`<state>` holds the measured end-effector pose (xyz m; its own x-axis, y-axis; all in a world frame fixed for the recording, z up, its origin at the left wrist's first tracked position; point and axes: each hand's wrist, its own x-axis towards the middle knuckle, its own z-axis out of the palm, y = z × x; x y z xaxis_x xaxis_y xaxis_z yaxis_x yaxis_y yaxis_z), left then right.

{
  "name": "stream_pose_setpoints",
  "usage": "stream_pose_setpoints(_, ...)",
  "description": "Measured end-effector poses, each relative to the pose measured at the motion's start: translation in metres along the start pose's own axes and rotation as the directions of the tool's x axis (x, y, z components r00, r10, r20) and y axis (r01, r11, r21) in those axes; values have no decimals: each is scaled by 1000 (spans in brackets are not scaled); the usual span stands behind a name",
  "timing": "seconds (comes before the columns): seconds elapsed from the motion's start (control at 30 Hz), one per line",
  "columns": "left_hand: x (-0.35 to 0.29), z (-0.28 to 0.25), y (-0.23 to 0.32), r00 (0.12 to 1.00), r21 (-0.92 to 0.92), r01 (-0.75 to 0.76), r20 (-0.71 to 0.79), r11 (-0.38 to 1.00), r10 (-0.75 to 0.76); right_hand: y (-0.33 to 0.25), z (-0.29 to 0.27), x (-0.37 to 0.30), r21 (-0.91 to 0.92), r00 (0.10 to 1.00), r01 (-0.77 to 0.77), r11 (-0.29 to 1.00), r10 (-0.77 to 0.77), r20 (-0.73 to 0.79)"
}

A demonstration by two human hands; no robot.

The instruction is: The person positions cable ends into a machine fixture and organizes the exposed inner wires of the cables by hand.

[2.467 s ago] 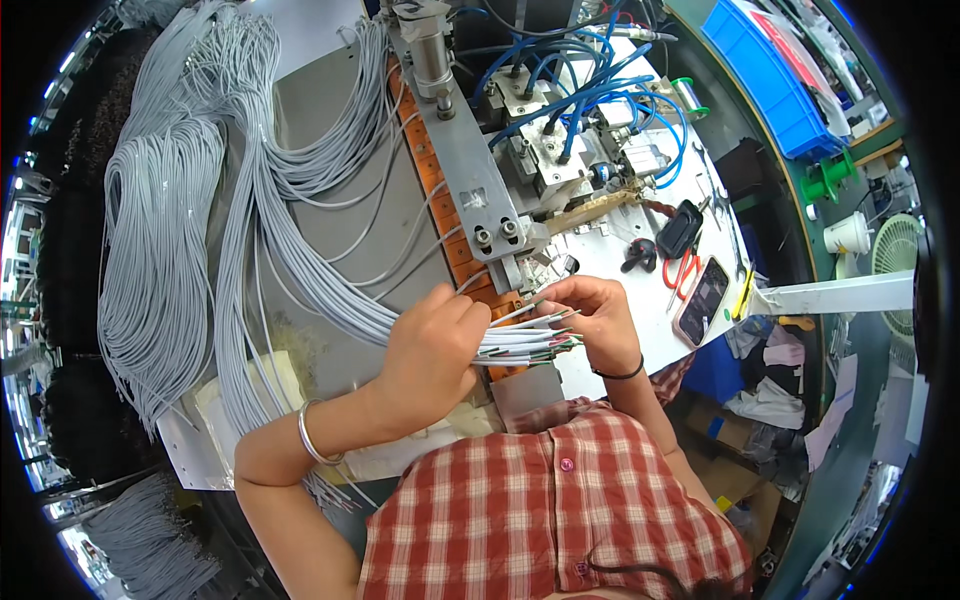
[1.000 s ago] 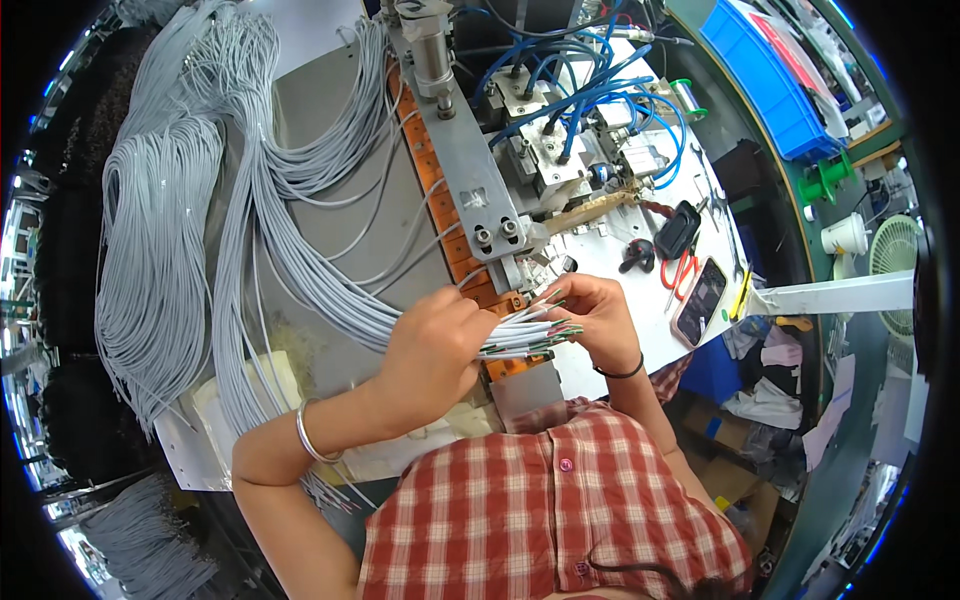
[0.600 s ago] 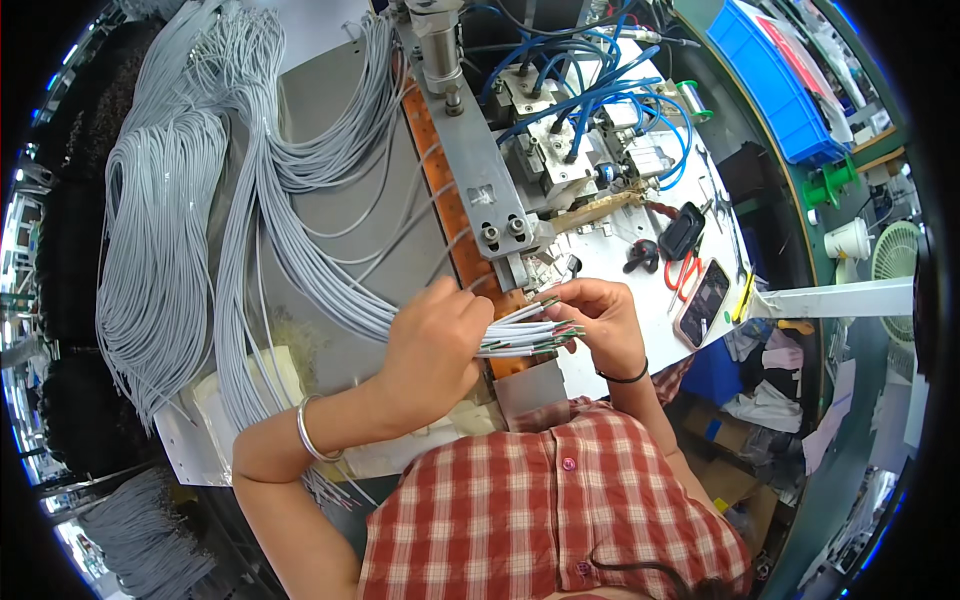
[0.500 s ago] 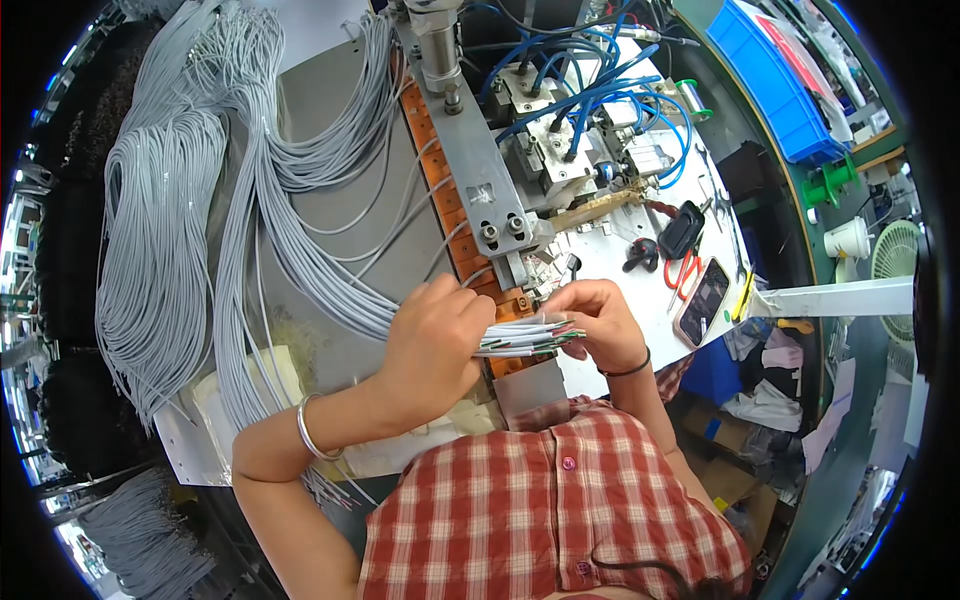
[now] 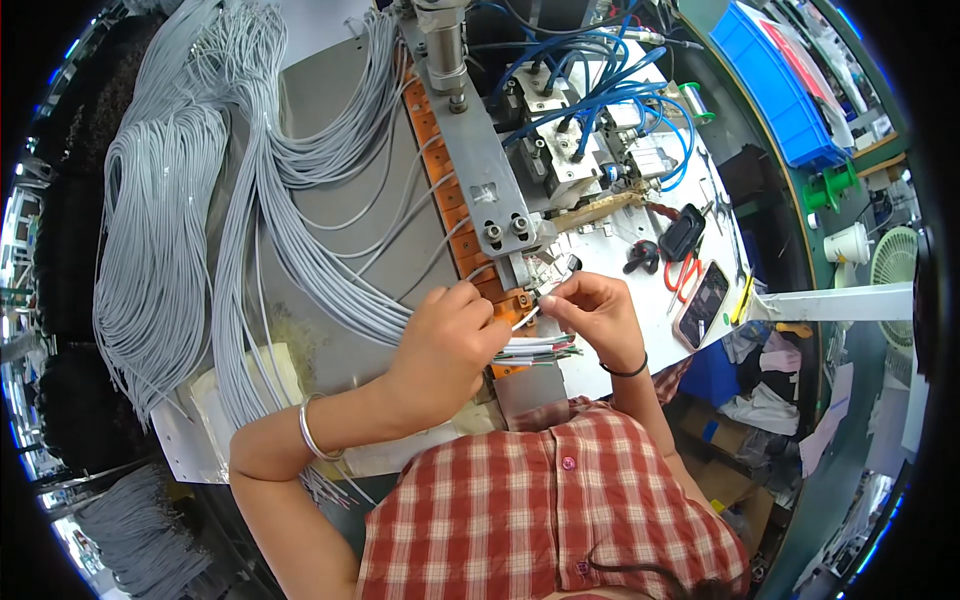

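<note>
My left hand is closed around a bundle of grey cables. Past its fingers stick out the cable ends, where thin green, white and reddish wires show. One single cable stands apart from the bundle, angled up and to the right. Its tip is pinched between the thumb and forefinger of my right hand. Both hands are just in front of the near end of an orange block strip, below a grey metal press bar. Several cables run into the strip's far part.
More grey cable hanks lie at the left. Behind the press bar are metal valve blocks with blue air tubes. On the right lie a phone, red-handled scissors and a black case. A blue bin is farther right.
My right hand has moved slightly up from the bundle's wire ends and now pinches one separated cable. My left hand keeps its grip, shifted slightly right.
</note>
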<state>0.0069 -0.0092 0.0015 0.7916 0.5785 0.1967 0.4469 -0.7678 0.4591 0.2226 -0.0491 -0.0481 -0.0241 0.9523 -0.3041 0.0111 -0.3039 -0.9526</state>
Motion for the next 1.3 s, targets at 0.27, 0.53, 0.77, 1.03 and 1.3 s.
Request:
stream_pose_setpoints(0.27, -1, -7, 2, 994, 57, 111, 5, 992, -111, 15, -3, 10, 268, 976, -102, 958, 45, 212)
stream_pose_setpoints(0.53, -2, 3, 1, 1000, 153, -13, 26, 988, 9, 12, 0, 4, 146, 986, -98, 984, 77, 145)
stream_pose_setpoints(0.77, -3, 2, 2, 999, 199, -36, 3, 979, 37, -5, -2, 3, 111, 968, -161, 981, 135, 211)
stream_pose_setpoints(1.03, -4, 5, 3, 1000, 174, -27, -1, 984, 28, 3, 6, -2, 173, 997, -61, 983, 51, 61)
stream_pose_setpoints(1.3, -6, 6, 3, 1000, 171, -11, 11, 985, 9, -3, -1, 3, 135, 973, -160, 978, 134, 186)
